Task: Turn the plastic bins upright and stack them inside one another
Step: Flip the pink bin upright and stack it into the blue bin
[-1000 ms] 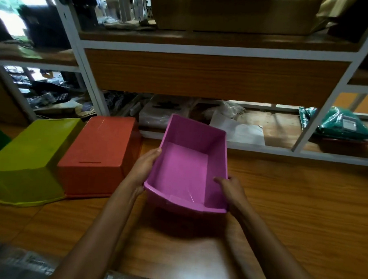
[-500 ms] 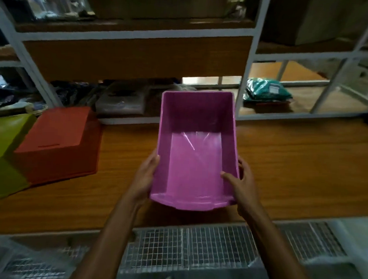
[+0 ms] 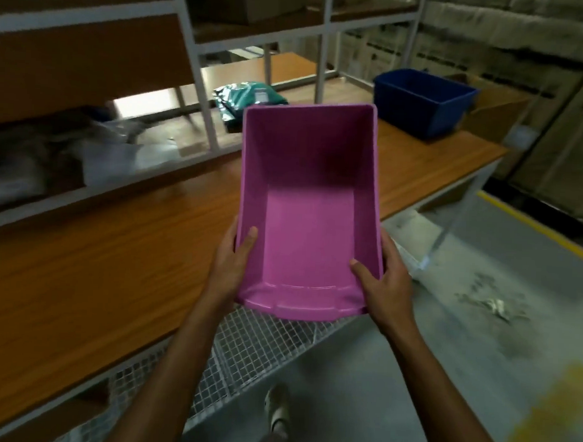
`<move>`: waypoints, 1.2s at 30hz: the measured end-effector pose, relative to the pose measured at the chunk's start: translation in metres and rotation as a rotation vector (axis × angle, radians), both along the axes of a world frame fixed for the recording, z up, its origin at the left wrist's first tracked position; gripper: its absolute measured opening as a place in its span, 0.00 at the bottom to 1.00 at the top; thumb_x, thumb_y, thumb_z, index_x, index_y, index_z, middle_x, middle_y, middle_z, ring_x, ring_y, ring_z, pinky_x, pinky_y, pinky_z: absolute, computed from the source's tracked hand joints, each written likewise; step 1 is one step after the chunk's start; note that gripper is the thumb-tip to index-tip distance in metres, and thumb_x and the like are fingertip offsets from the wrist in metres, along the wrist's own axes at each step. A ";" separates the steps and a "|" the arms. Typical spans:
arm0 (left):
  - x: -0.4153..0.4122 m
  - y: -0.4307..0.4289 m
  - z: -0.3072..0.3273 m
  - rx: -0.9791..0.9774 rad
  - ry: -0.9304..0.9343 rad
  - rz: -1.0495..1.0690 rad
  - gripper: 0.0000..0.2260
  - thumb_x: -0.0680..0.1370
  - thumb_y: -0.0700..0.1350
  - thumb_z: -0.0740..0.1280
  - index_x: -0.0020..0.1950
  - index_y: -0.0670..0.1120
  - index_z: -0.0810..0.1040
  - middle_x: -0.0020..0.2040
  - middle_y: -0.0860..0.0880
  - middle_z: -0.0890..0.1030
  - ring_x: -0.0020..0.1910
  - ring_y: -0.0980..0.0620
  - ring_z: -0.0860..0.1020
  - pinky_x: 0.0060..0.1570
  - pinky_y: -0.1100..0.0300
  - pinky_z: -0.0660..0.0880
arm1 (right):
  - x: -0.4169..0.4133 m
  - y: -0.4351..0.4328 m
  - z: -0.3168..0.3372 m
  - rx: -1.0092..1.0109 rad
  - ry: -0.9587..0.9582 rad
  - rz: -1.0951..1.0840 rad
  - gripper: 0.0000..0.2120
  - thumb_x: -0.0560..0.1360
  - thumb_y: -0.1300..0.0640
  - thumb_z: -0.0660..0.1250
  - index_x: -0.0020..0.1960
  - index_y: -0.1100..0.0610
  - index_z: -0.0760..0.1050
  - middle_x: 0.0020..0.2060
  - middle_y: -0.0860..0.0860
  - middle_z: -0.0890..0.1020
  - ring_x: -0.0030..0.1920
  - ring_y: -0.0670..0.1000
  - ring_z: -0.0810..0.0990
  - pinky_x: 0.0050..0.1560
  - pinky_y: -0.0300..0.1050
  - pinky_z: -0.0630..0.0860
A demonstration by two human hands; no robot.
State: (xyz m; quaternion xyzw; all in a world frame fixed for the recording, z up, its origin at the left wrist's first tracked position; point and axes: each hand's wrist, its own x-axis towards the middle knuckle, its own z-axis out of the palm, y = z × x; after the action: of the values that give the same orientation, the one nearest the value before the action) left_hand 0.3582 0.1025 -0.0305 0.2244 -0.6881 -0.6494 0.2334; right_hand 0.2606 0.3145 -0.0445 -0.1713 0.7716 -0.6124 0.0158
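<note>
Long orange-brown wooden bench top (image 3: 114,263) runs from the lower left up toward the right, backed by a white metal shelving frame (image 3: 202,93). On the frame's low shelf at the far left lie blurred pale plastic bags (image 3: 113,149); further along sits a teal plastic packet (image 3: 252,97). Near the middle, the person's left hand (image 3: 229,268) grips the near left corner of a pink rectangular plastic bin (image 3: 310,221), thumb over the rim on the inside wall, fingers hidden behind it. This bin is held in the air, open side up and tipped toward the camera, above the bench's front edge and a white wire mesh panel (image 3: 254,346). The right hand (image 3: 386,285) grasps the near right corner the same way. 1 light shoe (image 3: 278,410) shows on the grey concrete floor (image 3: 444,361). At the bench's far right end a dark blue rectangular plastic bin (image 3: 422,103) stands upright, well apart from the pink bin, with a brown cardboard box (image 3: 495,109) just beyond it.
</note>
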 end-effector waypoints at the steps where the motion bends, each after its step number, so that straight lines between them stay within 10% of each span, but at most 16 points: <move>1: -0.013 0.005 0.000 -0.043 -0.002 -0.026 0.23 0.80 0.54 0.63 0.75 0.53 0.66 0.57 0.55 0.80 0.49 0.58 0.84 0.38 0.65 0.80 | -0.005 0.007 -0.002 0.006 0.001 -0.027 0.32 0.74 0.58 0.73 0.76 0.55 0.67 0.60 0.45 0.77 0.55 0.45 0.78 0.53 0.25 0.73; 5: -0.071 0.020 0.001 -0.142 -0.002 -0.129 0.23 0.82 0.50 0.63 0.76 0.52 0.65 0.55 0.61 0.77 0.48 0.64 0.79 0.35 0.75 0.76 | -0.031 0.028 -0.006 0.011 0.014 -0.174 0.36 0.71 0.53 0.71 0.77 0.56 0.64 0.65 0.48 0.76 0.59 0.47 0.77 0.52 0.21 0.71; 10: -0.145 0.023 -0.004 -0.128 -0.022 -0.285 0.23 0.82 0.53 0.61 0.77 0.53 0.65 0.61 0.52 0.79 0.55 0.53 0.82 0.44 0.62 0.81 | -0.072 0.039 -0.010 0.037 0.026 -0.347 0.38 0.70 0.51 0.68 0.78 0.55 0.63 0.69 0.53 0.77 0.62 0.53 0.79 0.62 0.49 0.78; 17: -0.227 0.032 -0.002 -0.171 0.034 -0.432 0.23 0.80 0.49 0.67 0.74 0.52 0.67 0.62 0.50 0.79 0.57 0.52 0.81 0.53 0.54 0.82 | -0.122 0.052 -0.010 -0.006 0.074 -0.480 0.37 0.69 0.54 0.68 0.77 0.56 0.64 0.63 0.48 0.77 0.56 0.49 0.78 0.47 0.23 0.75; 25: -0.302 0.061 -0.010 -0.194 0.050 -0.508 0.22 0.80 0.47 0.68 0.73 0.51 0.67 0.64 0.49 0.78 0.60 0.51 0.80 0.59 0.43 0.79 | -0.178 0.081 -0.009 -0.105 0.056 -0.561 0.34 0.70 0.54 0.69 0.75 0.54 0.66 0.61 0.49 0.78 0.56 0.38 0.78 0.49 0.31 0.79; 36: -0.425 0.151 -0.013 -0.130 0.070 -0.487 0.20 0.82 0.47 0.64 0.73 0.55 0.65 0.63 0.51 0.78 0.59 0.51 0.80 0.51 0.54 0.82 | -0.318 0.175 -0.016 -0.144 0.026 -0.512 0.36 0.65 0.41 0.67 0.71 0.55 0.71 0.58 0.53 0.82 0.55 0.52 0.83 0.53 0.49 0.83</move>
State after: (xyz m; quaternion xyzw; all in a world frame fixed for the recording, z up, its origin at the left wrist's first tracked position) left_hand -0.0670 0.2536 -0.0435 0.0140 -0.7537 -0.6482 0.1075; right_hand -0.0570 0.4890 -0.0605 0.0210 0.7445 -0.6474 -0.1620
